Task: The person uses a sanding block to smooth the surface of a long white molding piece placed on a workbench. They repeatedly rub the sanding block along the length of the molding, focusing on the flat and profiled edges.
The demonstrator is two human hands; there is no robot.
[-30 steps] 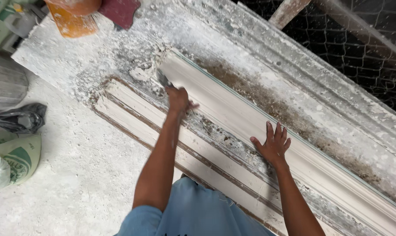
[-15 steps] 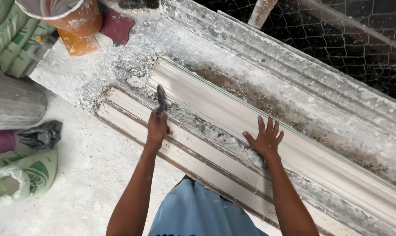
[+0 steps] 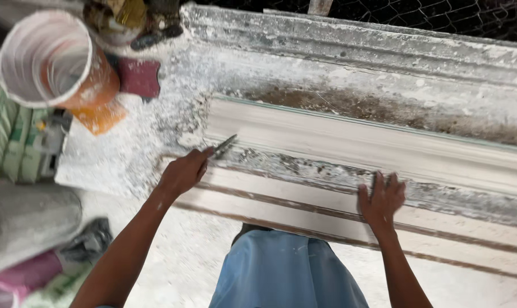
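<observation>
While left hand (image 3: 181,174) grips a scraper (image 3: 224,144), right hand (image 3: 382,198) presses the plaster moulding (image 3: 355,142).
Right fingers spread flat, open, holding nothing; bench (image 3: 144,154) dusty.

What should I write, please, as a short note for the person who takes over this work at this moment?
Left hand: grips a thin metal blade, tip at the near edge of the long white moulding, close to its left end.
Right hand: empty, flat, fingers spread on the crusted strip below the moulding.
Moulding lies lengthwise on the plaster-covered bench. An orange bucket stands at the far left.
Done: moulding face looks smooth.
Left: crust along its near edge appears uncleaned.
</observation>
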